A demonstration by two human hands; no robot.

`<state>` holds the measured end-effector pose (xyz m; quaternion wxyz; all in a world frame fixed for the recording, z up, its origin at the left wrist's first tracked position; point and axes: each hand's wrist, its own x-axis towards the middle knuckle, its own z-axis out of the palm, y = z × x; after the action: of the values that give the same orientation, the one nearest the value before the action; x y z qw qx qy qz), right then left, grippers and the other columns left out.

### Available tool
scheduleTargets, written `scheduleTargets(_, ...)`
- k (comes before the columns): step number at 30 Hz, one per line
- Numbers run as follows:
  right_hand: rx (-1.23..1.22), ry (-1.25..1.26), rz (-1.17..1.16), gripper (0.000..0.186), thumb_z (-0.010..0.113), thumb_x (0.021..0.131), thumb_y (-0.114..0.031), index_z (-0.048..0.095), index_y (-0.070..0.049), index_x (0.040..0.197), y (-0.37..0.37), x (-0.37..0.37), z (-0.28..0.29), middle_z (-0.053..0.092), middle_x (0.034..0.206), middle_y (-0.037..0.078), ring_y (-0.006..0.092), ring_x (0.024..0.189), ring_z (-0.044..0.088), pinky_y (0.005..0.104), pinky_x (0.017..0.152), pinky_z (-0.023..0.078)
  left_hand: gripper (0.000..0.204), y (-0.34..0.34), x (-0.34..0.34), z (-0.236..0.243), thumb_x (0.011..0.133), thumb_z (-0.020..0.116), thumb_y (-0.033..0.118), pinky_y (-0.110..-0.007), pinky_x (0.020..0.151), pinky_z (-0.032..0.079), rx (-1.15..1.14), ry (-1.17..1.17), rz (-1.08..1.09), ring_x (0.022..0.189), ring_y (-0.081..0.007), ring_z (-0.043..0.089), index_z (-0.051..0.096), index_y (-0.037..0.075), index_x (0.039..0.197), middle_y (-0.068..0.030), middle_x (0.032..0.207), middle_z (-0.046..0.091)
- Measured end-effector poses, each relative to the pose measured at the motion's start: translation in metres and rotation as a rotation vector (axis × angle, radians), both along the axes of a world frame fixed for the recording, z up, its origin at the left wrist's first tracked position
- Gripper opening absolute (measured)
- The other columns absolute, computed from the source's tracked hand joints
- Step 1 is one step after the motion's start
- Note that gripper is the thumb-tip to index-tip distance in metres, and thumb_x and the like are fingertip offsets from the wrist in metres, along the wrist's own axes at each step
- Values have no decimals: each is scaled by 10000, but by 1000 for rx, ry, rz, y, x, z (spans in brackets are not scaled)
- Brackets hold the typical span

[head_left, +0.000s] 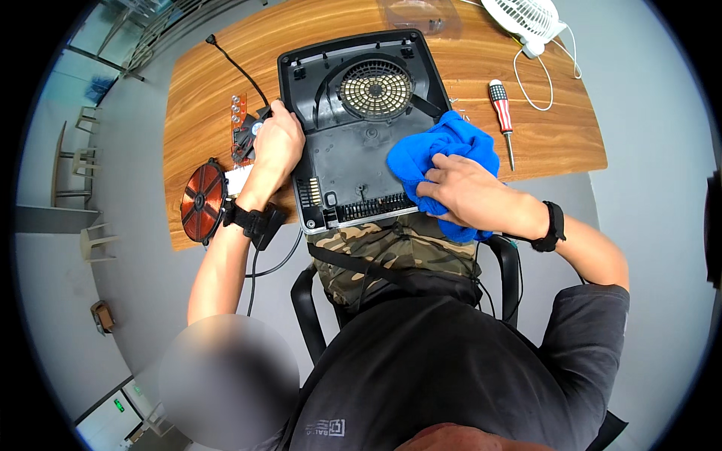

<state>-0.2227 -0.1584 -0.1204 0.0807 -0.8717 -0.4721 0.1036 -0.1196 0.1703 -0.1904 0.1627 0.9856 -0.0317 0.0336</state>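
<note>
A black plastic appliance housing (pixel 342 161), perhaps the bottom shell of an induction cooker, lies with its inside up at the table's near edge. It has a round fan grille (pixel 376 89) in its far part and slotted vents (pixel 372 207) along the near edge. My left hand (pixel 278 143) is closed at the housing's left edge; its fingertips are partly hidden. Bunched in my right hand (pixel 462 188) is a blue cloth (pixel 432 154), resting over the housing's right near side. Beside my left hand sit a small black fan (pixel 247 137) and an orange circuit board (pixel 239 113).
A copper coil disc (pixel 201 201) lies at the table's left near edge. To the right are a screwdriver (pixel 500 109) with a striped handle and several small screws (pixel 460 113). Farther back stands a white fan (pixel 526 19) with its cord. A black cable (pixel 237 66) runs across the left.
</note>
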Motion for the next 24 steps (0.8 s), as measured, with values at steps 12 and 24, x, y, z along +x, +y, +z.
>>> scheduleTargets(12, 280, 65, 21, 353, 800, 824, -239, 692, -48, 1100, 77, -5, -15, 685, 983, 103, 303, 1066, 576, 424, 886, 471, 371, -2, 0, 6, 1045, 480, 230, -598, 781, 527, -1, 47, 23, 843, -544, 671, 474, -97, 1221, -364, 847, 680)
scheduleTargets(24, 9, 6, 0, 390, 700, 935, -426, 688, -69, 1091, 38, -2, -4, 701, 987, 91, 299, 1053, 598, 407, 861, 503, 266, -4, -2, 0, 1048, 475, 185, -608, 738, 519, -51, -15, -8, 796, -535, 661, 455, -77, 1093, -353, 807, 669)
